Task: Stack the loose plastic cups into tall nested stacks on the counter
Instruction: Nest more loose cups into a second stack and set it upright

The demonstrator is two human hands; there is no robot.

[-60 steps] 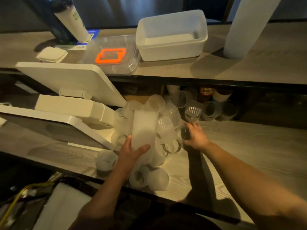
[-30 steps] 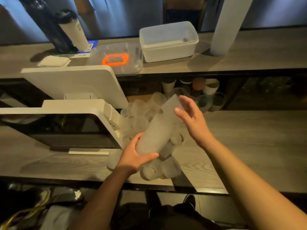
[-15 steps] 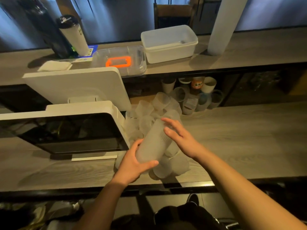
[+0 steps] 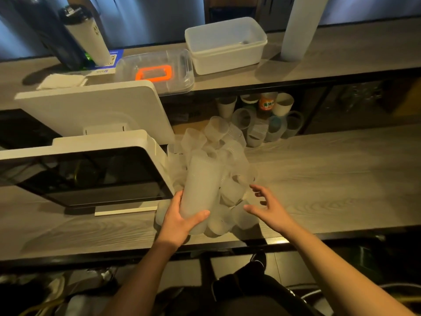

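Note:
A tall nested stack of frosted plastic cups [image 4: 200,183] leans over a heap of loose cups [image 4: 227,156] on the wooden counter [image 4: 330,169]. My left hand [image 4: 182,218] grips the stack near its lower end, thumb across the front. My right hand [image 4: 268,205] hovers just right of the heap with fingers spread, holding nothing, close to a loose cup [image 4: 243,216] lying near the counter's front edge. More loose cups lie under and behind the stack.
A white point-of-sale screen [image 4: 91,176] stands left of the heap, touching it. On the raised shelf are a white tub [image 4: 225,45], a clear lidded box [image 4: 157,71] and a white column [image 4: 298,28]. Under the shelf stand paper and plastic cups [image 4: 266,119].
My right hand has left the top of the stack and dropped to the right side of the heap, fingers spread. The stack in my left hand now stands more upright.

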